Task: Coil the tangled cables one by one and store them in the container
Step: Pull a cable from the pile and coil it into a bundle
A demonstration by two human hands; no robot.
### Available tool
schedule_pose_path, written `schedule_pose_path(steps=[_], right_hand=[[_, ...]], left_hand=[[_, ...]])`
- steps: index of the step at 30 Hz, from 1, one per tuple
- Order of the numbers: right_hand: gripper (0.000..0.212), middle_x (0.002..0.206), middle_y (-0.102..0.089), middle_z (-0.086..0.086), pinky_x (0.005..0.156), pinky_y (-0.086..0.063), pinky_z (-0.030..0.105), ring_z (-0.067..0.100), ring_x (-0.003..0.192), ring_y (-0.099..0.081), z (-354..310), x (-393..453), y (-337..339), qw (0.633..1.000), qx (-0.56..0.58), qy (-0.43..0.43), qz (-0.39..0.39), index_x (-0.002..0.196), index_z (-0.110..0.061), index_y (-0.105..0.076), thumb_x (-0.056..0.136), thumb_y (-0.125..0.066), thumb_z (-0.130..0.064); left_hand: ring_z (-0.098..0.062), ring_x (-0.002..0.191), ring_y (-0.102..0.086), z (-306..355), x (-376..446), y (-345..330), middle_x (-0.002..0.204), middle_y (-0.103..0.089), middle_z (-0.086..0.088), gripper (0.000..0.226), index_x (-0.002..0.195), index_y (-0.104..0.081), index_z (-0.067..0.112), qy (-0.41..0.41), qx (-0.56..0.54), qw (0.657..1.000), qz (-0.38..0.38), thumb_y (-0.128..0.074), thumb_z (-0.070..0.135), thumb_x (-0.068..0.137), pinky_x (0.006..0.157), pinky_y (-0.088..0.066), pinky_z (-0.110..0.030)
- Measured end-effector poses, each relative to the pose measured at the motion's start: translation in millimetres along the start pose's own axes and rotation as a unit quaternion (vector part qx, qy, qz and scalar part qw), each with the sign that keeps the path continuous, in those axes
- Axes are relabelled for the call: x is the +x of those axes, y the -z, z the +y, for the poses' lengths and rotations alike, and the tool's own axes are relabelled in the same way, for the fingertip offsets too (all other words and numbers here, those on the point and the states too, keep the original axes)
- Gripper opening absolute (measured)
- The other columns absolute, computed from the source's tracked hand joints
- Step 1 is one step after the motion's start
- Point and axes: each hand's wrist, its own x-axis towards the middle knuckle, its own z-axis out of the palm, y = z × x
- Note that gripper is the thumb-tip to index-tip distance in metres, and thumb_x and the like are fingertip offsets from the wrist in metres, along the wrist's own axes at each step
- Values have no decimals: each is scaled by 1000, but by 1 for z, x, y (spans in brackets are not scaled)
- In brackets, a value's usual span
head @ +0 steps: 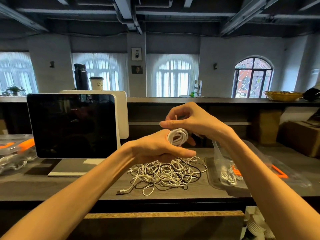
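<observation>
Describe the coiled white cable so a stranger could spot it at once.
Start at the big dark screen on the grey wooden counter. Right of it, two bare hands meet above a tangled cable pile. The neat white coil sits raised between them, wound rather than loose.

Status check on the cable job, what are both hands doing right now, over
Left hand holds white cable coil; right hand pinches its loose end above. Tangled pile waits on counter. Clear container open at right, nothing blocking.
</observation>
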Motion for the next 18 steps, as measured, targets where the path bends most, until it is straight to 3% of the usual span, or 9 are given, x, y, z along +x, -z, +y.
schedule_pose_path(steps=[1, 3, 4, 6, 9, 13, 18], right_hand=[[34, 80, -74, 10, 67, -56, 50, 40, 75, -70, 4, -1, -1, 1000, 11, -12, 12, 88, -17, -75, 85, -72, -51], [28, 79, -74, 2, 68, -56, 30, 21, 74, -71, 10, -3, -4, 999, 19, -18, 33, 89, -16, -73, 93, -68, -44], [23, 79, -73, -2, 68, -53, 22, 9, 72, -69, 12, -4, -7, 999, 20, -16, 36, 92, -16, -72, 97, -65, -37], [15, 80, -69, -3, 64, -49, 17, 2, 69, -62, 16, -8, -16, 999, 7, -21, 30, 97, -17, -70, 103, -60, -27], [15, 81, -67, -2, 63, -46, 24, 11, 71, -61, 18, -14, -23, 996, -73, -13, 57, 96, -27, -67, 105, -56, -23], [20, 81, -69, -4, 64, -48, 33, 13, 70, -63, 14, -17, -27, 981, -186, -10, 56, 99, -17, -74, 105, -56, -25], [22, 79, -70, 2, 62, -55, 42, 22, 63, -63, 8, -20, -42, 945, -317, 72, 49, 97, -18, -67, 105, -49, -26]], left_hand=[[-7, 47, -33, -2, 1, 0, 65, -52, 4, 42, 117, -60, 9, -12, -9, 1000, 14, -76, 16, 79, 42, -29, -17], [-6, 43, -30, -5, 2, 3, 58, -44, 4, 37, 113, -58, 8, -37, -44, 997, 52, -74, 14, 80, 41, -25, -18], [-6, 40, -30, -6, 3, 6, 54, -42, 4, 29, 107, -59, 9, -54, -68, 994, 74, -72, 14, 82, 40, -25, -18], [-4, 38, -29, -7, 4, 14, 50, -40, 7, 12, 90, -60, 12, -79, -111, 984, 111, -68, 21, 86, 38, -24, -16], [-5, 38, -26, -6, 5, 20, 49, -37, 6, 31, 72, -60, 17, -66, -131, 980, 137, -62, 43, 89, 39, -22, -17], [-7, 39, -26, -11, 8, 35, 51, -37, 4, 51, 109, -65, 7, -40, -134, 966, 219, -62, 53, 90, 40, -21, -18], [-10, 41, -32, -19, 14, 34, 51, -42, 1, 41, 76, -55, 15, -37, -18, 962, 269, -59, 51, 95, 41, -25, -21]])
